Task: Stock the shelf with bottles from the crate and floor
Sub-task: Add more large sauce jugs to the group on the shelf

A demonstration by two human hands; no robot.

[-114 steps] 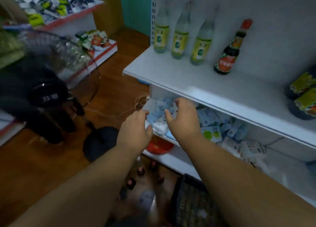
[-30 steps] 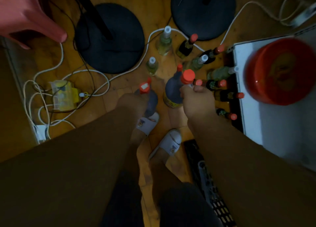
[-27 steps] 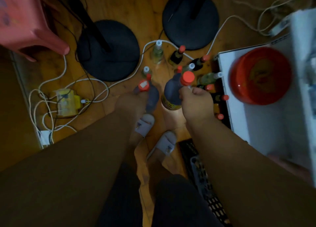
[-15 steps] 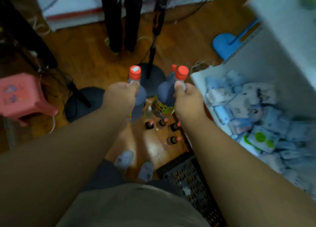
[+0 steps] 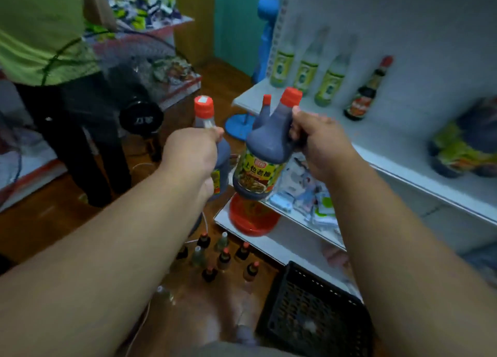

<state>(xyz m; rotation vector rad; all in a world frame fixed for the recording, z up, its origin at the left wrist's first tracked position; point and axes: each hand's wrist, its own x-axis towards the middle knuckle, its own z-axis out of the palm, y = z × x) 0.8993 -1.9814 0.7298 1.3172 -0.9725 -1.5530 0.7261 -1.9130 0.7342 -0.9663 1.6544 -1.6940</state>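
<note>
Standing at three o'clock, the white shelf (image 5: 382, 146) carries three pale green-labelled bottles (image 5: 305, 71) and one slim dark bottle (image 5: 367, 93) along its back wall, with bare board between that row and the front edge. More dark bottles with yellow labels (image 5: 468, 152) lie blurred at its far right end. At five o'clock the black crate (image 5: 309, 311) sits on the wooden floor, just beside the shelf's lowest board. At six o'clock a cluster of small floor bottles (image 5: 220, 257) stands in the gap between the crate and the person's legs. A red bowl (image 5: 251, 219) rests on the lower board at centre.

Both hands are raised in front of the shelf edge. The right hand (image 5: 320, 141) curls round the handle of a big dark sauce jug (image 5: 265, 152), red-capped, yellow label with red and green print; a second red cap peeks out just behind it. The left hand (image 5: 191, 152) grips the neck of a second dark red-capped bottle (image 5: 212, 141), its body mostly hidden behind the fist. The two bottles hang near each other, apart from the shelf.

Half a second ago the same bottles were held lower, over the floor bottles, with the view pointing down; the view now faces the shelf at bottle height. A person in a green shirt (image 5: 40, 33) stands at ten o'clock.
</note>
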